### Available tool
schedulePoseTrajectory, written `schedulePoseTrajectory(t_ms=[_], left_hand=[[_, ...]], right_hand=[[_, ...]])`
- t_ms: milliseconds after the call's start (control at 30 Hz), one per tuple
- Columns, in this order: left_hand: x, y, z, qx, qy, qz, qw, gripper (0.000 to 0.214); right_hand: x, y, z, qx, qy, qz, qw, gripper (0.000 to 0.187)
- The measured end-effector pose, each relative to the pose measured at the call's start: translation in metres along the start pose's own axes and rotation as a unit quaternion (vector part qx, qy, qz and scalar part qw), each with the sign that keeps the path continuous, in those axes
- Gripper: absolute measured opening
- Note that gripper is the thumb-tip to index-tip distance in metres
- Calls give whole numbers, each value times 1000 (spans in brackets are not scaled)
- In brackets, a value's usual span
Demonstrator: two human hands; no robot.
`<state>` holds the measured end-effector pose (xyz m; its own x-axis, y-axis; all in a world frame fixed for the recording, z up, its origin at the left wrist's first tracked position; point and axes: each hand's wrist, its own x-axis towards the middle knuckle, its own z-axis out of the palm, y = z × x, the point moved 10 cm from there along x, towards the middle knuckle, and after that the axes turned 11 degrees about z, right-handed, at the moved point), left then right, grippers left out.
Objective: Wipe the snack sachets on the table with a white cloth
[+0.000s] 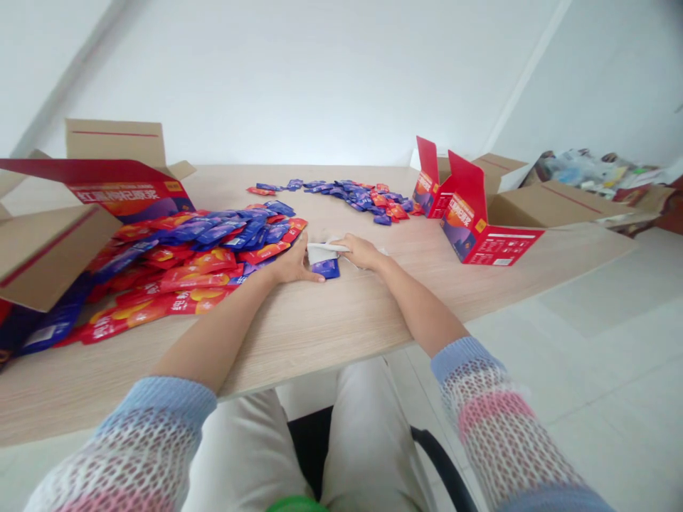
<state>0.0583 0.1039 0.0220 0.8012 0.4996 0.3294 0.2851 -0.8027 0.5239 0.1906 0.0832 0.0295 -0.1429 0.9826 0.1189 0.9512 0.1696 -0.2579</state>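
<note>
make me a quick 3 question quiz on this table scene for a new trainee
1. True or false: the larger heap of red and blue sachets lies to the right of the right hand.
2. What lies on the table beside the left hand, just below the white strip?
A. a pair of scissors
B. a blue sachet
C. a cardboard flap
3. How many red printed cartons stand at the right side of the table?

Key:
1. False, the heap lies to the left of the hands.
2. B, the blue sachet.
3. Two.
</note>
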Motion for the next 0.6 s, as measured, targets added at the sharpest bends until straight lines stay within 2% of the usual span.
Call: schedulePoseTrajectory(t_ms=[67, 167, 267, 400, 500, 600], left_hand=[[0, 0, -1, 4, 10, 5, 1000, 138], [-1, -3, 5, -26, -6, 13, 1000, 139], [-2, -7, 9, -32, -27, 11, 999, 131], [1, -2, 11, 32, -66, 38, 997, 111], [4, 0, 9, 43, -78, 34, 995, 107], [4, 0, 9, 31, -87, 19, 996, 104]], right_hand=[[-2, -10, 0, 2, -15, -21, 1000, 37], [-7, -23, 6, 52, -78, -64, 994, 43], [-14, -29, 10, 135, -149, -94, 975, 41], [-23, -29, 16, 220, -225, -86, 945, 31], [-23, -25, 19, 240, -235, -68, 939, 27], [-15, -21, 20, 210, -203, -47, 955, 28]])
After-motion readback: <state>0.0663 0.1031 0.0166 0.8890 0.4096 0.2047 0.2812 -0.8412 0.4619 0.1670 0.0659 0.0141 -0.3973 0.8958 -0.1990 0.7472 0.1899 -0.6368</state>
